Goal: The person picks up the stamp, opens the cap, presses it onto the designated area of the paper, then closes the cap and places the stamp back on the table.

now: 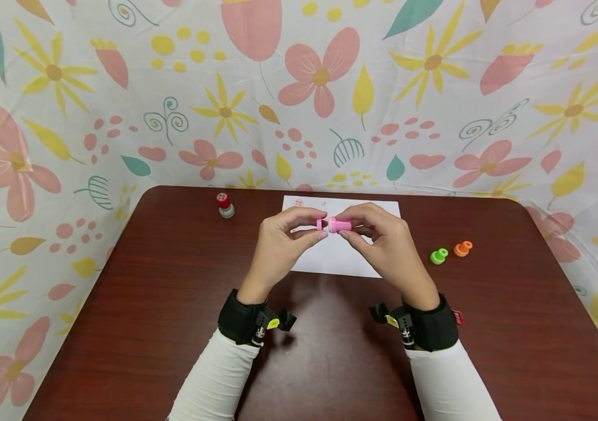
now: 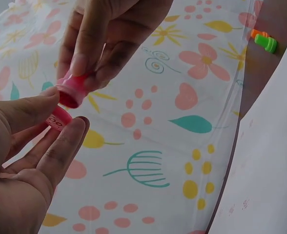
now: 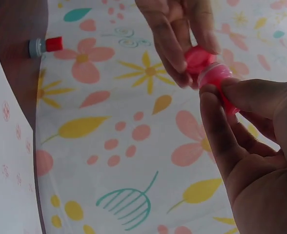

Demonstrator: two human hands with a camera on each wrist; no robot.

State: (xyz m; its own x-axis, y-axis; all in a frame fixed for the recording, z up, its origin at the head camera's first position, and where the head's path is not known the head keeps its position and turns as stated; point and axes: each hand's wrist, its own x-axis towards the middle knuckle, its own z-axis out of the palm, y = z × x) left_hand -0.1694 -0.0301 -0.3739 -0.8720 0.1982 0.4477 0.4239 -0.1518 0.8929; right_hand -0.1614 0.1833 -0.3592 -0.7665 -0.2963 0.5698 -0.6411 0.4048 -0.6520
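Over the white paper (image 1: 330, 260), the two hands face each other with a small gap between what they hold. The left hand (image 1: 282, 241) pinches a pink cap (image 1: 319, 224) between thumb and fingers; small dark markings show on the cap's side in the left wrist view. By its narrow handle, the right hand (image 1: 389, 241) grips a pink toy stamp (image 1: 340, 225). The stamp's wide end points toward the cap. In the right wrist view, the stamp (image 3: 216, 76) overlaps the cap (image 3: 198, 58). Rows of small red prints (image 3: 6, 111) mark the paper.
A red stamp with a grey base (image 1: 226, 206) stands at the back left of the brown table (image 1: 188, 280). Right of the paper are a green stamp (image 1: 439, 256) and an orange stamp (image 1: 463, 248). A flowered cloth (image 1: 257, 117) hangs behind the table.
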